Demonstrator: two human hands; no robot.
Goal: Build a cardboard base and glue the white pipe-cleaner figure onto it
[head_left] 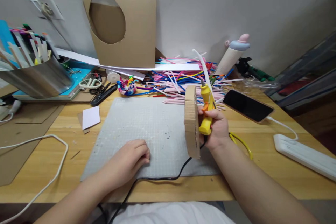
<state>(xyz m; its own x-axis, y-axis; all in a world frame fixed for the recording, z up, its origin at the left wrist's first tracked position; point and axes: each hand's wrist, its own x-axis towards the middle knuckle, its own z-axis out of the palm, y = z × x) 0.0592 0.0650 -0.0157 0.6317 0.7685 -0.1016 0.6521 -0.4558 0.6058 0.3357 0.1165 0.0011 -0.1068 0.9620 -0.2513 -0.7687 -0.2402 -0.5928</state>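
Note:
My right hand (219, 127) is wrapped around a yellow hot glue gun (207, 112), its nozzle pointing up and its orange trigger by the fingers. Close against the gun's left side is an upright cardboard piece (191, 122) with a thick banded edge; whether the same hand also holds it I cannot tell. A white fuzzy stick (204, 68) rises behind the gun. My left hand (135, 155) rests on the grey cutting mat (157, 122) with its fingers curled in, and nothing shows in it. The gun's black cord (160, 178) runs across the mat's front edge.
Colourful pipe cleaners (178, 82) lie piled behind the mat, below a cardboard panel (141, 31) with a round hole. At right are a phone (248, 105) and a white power strip (304, 155). A metal pen holder (39, 78), scissors (90, 83) and a black cutter (103, 95) are at left.

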